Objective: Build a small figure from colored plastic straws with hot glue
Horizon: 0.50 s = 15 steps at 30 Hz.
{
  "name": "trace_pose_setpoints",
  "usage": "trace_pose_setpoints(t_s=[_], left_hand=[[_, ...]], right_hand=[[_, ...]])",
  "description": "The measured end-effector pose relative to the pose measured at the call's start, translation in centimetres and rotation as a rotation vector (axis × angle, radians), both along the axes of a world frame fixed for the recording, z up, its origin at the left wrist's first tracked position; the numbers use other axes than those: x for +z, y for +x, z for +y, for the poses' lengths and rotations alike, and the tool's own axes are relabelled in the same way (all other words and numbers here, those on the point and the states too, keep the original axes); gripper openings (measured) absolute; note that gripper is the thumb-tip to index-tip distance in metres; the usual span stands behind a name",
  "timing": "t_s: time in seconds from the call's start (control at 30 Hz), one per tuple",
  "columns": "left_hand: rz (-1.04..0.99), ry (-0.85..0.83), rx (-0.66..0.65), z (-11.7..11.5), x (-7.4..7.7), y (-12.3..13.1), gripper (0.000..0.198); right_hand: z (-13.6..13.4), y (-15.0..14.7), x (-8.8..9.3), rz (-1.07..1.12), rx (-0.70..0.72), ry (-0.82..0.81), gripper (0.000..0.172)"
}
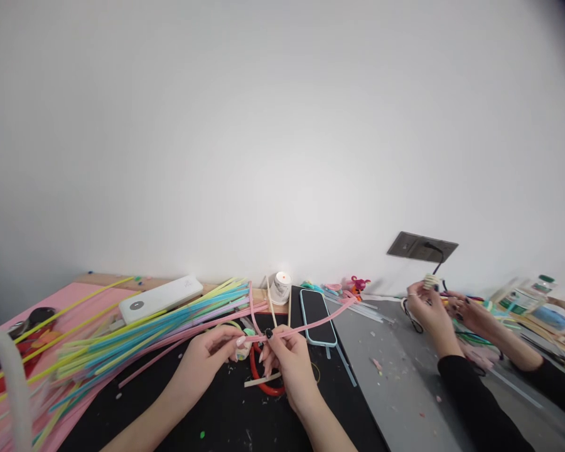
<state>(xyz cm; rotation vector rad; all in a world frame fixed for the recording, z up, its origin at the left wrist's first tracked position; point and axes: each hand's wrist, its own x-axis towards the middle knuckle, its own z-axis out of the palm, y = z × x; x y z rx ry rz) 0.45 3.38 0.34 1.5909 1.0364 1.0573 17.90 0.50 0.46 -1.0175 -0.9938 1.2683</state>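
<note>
Low in the middle of the view, my left hand [209,352] pinches a pink pipe cleaner [307,326] between thumb and fingers. My right hand [289,363], with dark nails, grips the same pipe cleaner just beside it. One length runs out to the right over the phone, and another pink strand rises behind the hands. Under my fingers are a red ring-shaped thing [269,388], partly hidden, and a short cream strip [262,380]. A small pale round thing [243,350] sits by my left fingertips, mostly covered.
Bundled coloured pipe cleaners [160,333] and a white box-like device [162,299] lie left. A paper cup [281,287] and a phone [318,317] stand behind my hands. At right, a co-worker's hands [433,314] hold something pale. Wall socket [422,246] above.
</note>
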Motion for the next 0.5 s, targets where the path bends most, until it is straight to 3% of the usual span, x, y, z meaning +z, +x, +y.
trace_pose_setpoints(t_s=[0.27,0.5], left_hand=[[0.182,0.155,-0.084,-0.48,0.93,-0.02,0.019],[0.258,0.266,-0.184,-0.65,0.52,0.12,0.02]], right_hand=[[0.01,-0.15,-0.03,-0.09,0.068,-0.004,0.039],[-0.04,-0.44,-0.58,-0.239,0.132,-0.002,0.043]])
